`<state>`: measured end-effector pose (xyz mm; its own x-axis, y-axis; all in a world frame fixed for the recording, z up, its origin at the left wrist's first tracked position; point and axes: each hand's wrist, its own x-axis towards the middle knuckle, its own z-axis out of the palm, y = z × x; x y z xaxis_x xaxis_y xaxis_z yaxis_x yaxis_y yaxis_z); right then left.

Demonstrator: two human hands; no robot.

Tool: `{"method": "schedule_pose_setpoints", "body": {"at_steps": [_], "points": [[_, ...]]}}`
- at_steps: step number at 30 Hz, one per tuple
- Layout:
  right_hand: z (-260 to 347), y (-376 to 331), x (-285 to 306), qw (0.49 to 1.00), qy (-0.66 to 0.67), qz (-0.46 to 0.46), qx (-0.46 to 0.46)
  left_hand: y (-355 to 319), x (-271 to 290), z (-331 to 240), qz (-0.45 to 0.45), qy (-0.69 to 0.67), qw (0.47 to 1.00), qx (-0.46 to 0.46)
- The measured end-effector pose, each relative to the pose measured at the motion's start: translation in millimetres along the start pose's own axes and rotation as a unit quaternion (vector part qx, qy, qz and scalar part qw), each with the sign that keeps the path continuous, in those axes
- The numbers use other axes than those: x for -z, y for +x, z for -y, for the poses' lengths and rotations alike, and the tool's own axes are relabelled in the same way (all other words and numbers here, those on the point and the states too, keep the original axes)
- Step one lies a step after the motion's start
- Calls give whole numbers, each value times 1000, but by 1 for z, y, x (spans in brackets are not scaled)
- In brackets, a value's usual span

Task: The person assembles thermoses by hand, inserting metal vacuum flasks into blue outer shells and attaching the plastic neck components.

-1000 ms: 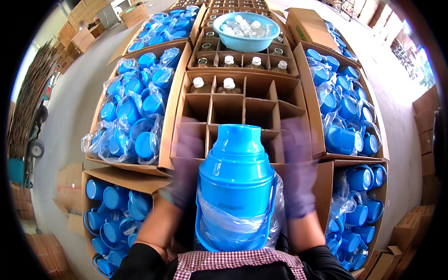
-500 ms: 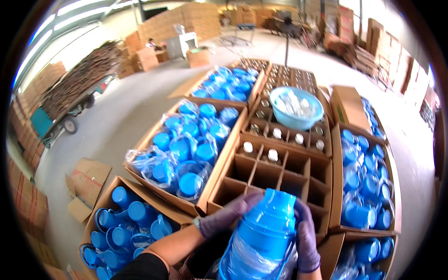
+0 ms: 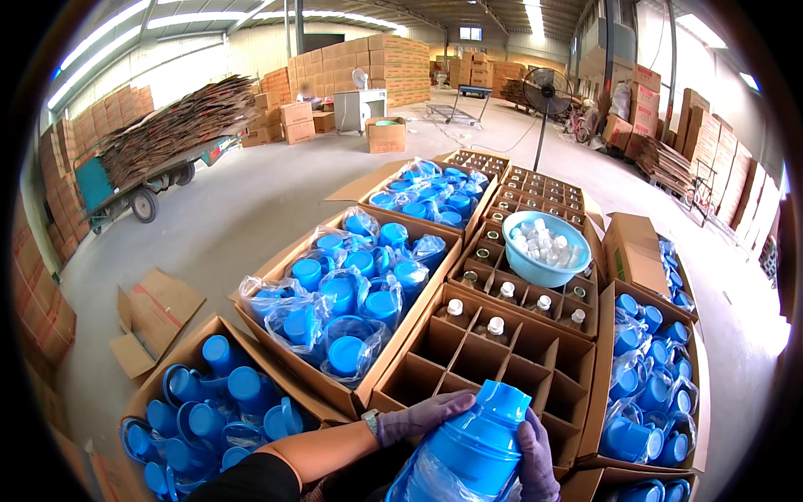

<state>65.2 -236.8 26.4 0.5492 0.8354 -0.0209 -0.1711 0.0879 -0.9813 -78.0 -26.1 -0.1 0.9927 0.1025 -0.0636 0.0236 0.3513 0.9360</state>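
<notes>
While the left hand [image 3: 425, 416], in a purple glove, presses on the left shoulder of a blue flask casing [image 3: 468, 443], the right hand [image 3: 536, 458], gloved to match, grips its right side — the casing is clamped between the 2 of them. It tilts, narrow neck up and leaning away from the body, at the near edge of a divided carton [image 3: 479, 366]; its base runs out of view below, and whether it touches the cardboard cannot be told. Clear plastic film [image 3: 443, 478] covers its lower part. A wristwatch [image 3: 370, 418] sits at the left cuff.

Inside the divided carton, 2 white-capped bottles [image 3: 496, 328] stand in neighbouring compartments of the far row, at the left. Just beyond, a bottle carton carries a light blue basin [image 3: 535, 272] (heaped with small whitish pieces [image 3: 548, 244]), and 3 more white caps show along its near row. Bagged blue casings fill the left carton [image 3: 399, 343] and the right carton [image 3: 595, 402] — more lie in the lower-left carton [image 3: 268, 360]. Farther off are a standing fan [image 3: 548, 90] and a trailer stacked with flattened cardboard [image 3: 180, 125].
</notes>
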Motion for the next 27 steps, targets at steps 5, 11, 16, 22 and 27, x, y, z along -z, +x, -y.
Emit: {"method": "schedule_pose_setpoints", "body": {"at_steps": [5, 11, 16, 22, 27], "points": [[-20, -3, 92, 953, 122, -218, 170, -23, 71, -24, -217, 31, 972, -83], [-25, -6, 41, 961, -58, -231, 139, -2, 16, 22, -142, 72, 975, -152], [19, -3, -27, 976, 185, -91, -63, 7, -5, 27, -28, -159, 985, -54], [43, 10, -18, 997, 33, 20, 63, 11, -7, -41, 76, -5, 997, 20], [79, 30, -24, 990, 24, 32, 136, 28, -15, -96, 140, 118, 971, -151]]}}
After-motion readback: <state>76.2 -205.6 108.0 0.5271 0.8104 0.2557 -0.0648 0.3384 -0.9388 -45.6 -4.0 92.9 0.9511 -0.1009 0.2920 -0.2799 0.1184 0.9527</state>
